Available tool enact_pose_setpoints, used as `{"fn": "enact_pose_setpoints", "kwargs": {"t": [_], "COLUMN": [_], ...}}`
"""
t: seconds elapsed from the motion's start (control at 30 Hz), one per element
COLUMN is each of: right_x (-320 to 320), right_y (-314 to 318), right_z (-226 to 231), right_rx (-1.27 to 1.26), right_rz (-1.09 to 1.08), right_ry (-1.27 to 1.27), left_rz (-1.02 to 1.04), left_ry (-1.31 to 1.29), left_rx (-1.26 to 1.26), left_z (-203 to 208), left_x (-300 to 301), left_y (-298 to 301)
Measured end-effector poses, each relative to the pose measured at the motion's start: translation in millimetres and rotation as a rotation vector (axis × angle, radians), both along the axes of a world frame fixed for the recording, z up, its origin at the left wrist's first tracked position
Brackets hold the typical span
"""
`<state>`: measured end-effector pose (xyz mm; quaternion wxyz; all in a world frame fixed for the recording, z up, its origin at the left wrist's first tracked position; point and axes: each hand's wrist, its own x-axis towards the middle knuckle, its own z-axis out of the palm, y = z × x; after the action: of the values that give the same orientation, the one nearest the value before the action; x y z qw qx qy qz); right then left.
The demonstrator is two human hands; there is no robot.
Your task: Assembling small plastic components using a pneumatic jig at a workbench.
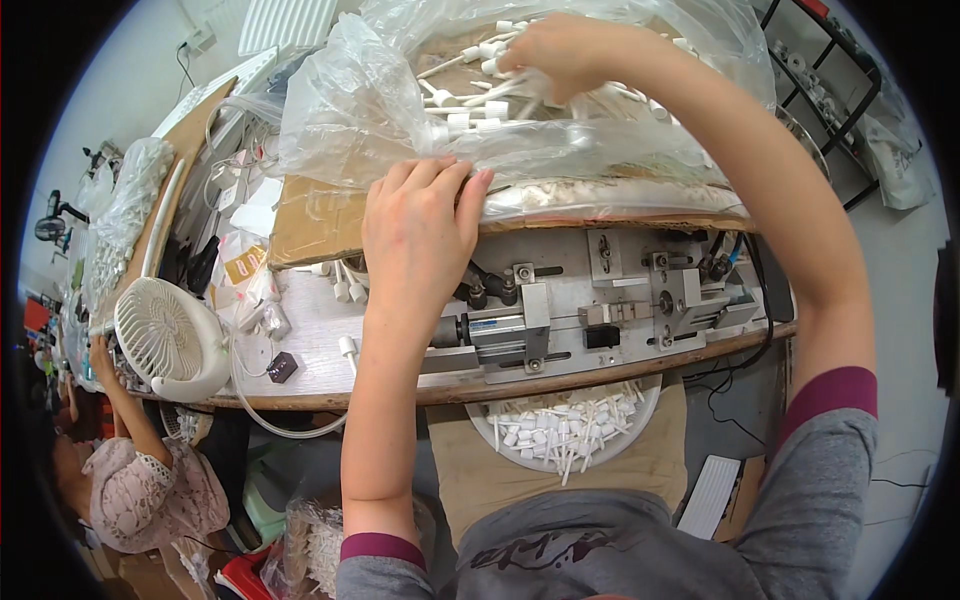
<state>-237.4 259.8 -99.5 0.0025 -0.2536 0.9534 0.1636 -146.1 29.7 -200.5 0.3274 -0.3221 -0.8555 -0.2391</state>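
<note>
My left hand (425,205) lies over the near edge of a clear plastic bag (345,105) and the cardboard sheet (315,220) under it. Its fingers are stretched out flat, with the thumb apart. Inside the opened bag is a heap of white caps with thin sticks (460,105). My right hand (575,55) reaches into this heap from the right. Its fingers are curled down; their tips and the white pieces below them are blurred, so what they hold is unclear.
A metal fixture (600,315) is mounted on the bench below the cardboard. Beneath the bench edge, a round tub (655,405) holds many white capped sticks. A white fan (170,340) stands left, with a hose (290,432) nearby. Another person (150,480) sits at far left.
</note>
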Motion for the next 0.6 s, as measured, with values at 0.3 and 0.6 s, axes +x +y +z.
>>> {"fn": "enact_pose_setpoints", "kwargs": {"t": [0.3, 0.6], "right_x": [2, -5], "right_y": [-8, -77], "right_z": [28, -39], "right_rx": [-0.38, -0.474], "right_rz": [-0.048, 0.033], "right_ry": [-0.068, -0.163], "left_rz": [0.039, -0.003], "left_ry": [-0.003, 0.006], "left_rx": [0.019, -0.002], "left_z": [9, 0], "left_x": [-2, 1], "left_y": [9, -1]}}
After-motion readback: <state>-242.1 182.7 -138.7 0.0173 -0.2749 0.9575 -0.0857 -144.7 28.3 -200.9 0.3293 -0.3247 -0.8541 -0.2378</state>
